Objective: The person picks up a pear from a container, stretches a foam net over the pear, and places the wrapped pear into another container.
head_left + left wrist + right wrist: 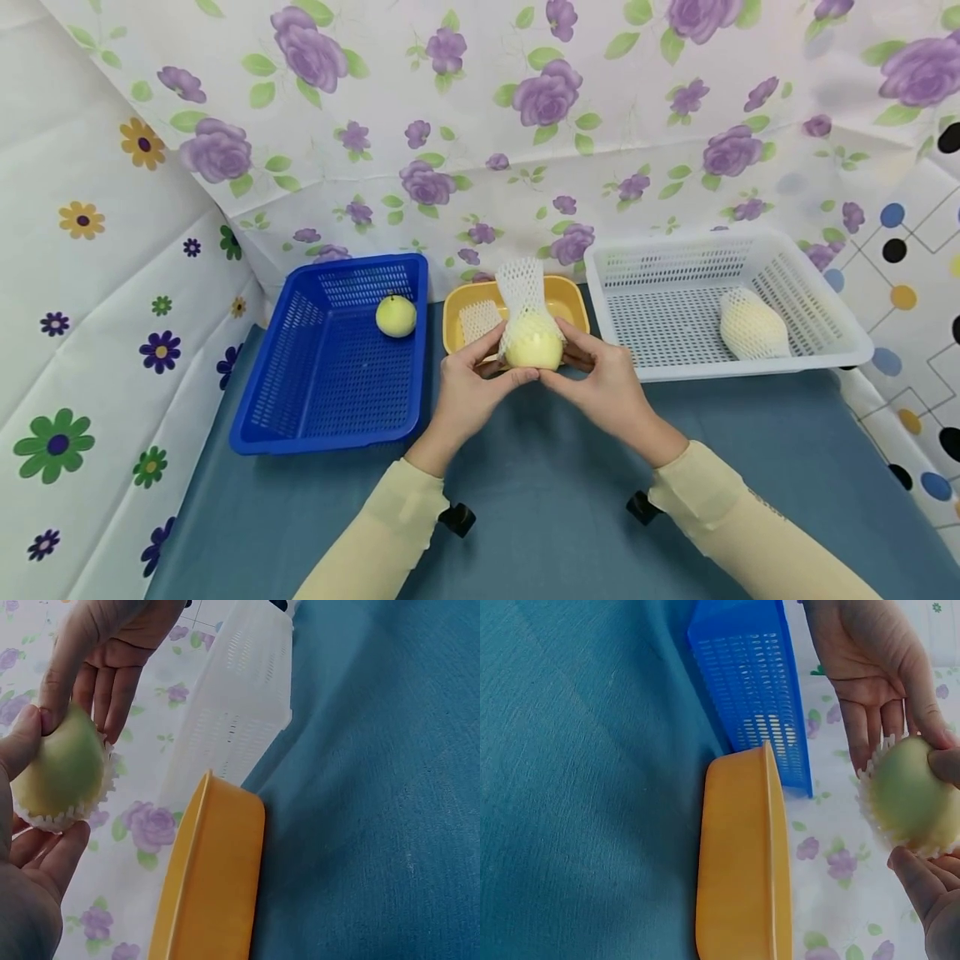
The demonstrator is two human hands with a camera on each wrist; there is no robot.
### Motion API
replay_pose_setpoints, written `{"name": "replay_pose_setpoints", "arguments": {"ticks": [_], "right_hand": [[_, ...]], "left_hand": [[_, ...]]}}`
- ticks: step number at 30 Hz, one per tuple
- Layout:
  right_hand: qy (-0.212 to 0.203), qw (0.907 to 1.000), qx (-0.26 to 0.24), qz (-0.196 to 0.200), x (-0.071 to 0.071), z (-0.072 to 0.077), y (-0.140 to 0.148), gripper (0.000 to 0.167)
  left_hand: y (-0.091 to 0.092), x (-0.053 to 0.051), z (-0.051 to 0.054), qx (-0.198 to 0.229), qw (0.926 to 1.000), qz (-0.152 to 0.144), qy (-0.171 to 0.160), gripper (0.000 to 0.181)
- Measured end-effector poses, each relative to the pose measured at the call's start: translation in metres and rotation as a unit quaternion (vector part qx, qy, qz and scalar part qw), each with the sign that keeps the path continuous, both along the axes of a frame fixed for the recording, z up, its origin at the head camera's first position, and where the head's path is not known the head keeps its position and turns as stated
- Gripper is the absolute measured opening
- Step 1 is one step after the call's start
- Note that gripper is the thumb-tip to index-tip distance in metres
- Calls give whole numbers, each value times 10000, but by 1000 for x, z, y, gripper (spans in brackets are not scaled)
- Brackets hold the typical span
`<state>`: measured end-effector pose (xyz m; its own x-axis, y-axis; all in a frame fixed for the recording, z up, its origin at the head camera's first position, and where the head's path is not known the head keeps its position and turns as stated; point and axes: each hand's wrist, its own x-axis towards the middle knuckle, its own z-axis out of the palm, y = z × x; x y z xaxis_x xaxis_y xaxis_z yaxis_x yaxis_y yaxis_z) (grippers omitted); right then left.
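Observation:
Both hands hold a round yellow-green pear above the front of the yellow tray. A white foam net covers its upper part and stands up loose beyond it, while the pear's near side is bare. My left hand grips it from the left and my right hand from the right, thumbs meeting at the near side. In the left wrist view the pear bulges out of the net's fringed edge. The right wrist view shows the same fringe round the pear.
A blue basket at left holds one bare pear. Behind the hands, the yellow tray contains another foam net. On the right stands a white basket with a net-wrapped pear. A blue-green cloth covers the table.

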<state>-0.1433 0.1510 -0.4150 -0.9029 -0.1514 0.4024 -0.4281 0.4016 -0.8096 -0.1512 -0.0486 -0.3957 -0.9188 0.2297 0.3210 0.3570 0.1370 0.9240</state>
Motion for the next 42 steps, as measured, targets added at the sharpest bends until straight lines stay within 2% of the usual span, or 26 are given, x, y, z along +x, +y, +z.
{"name": "replay_pose_setpoints", "arguments": {"ticks": [4,11,15,20,27,34,38,42], "right_hand": [[-6,9999,-121,-57,3,2,-3,68],[174,9987,-307,-378,18,28,-13,58],[223,9974,-313,-608,18,29,-14,60],[323,9976,-141,-588,16,30,-14,66],[339,9981,-226,-459,12,27,-13,63],[-66,9975,-695,-126,10,23,-14,67],[5,9965,-825,-121,11,23,-16,68],[260,9961,-814,-229,12,24,-17,63]], "left_hand": [[0,0,-1,21,9998,152,81,67],[0,-2,-2,185,9998,120,23,69],[-2,-1,-1,151,9998,10,113,68],[-1,-1,1,214,9993,-43,310,63],[1,-1,1,390,9982,113,451,57],[3,-1,-2,527,9960,311,654,50],[4,-1,-1,470,9949,387,801,50],[3,-3,3,330,9972,247,617,59]]}}
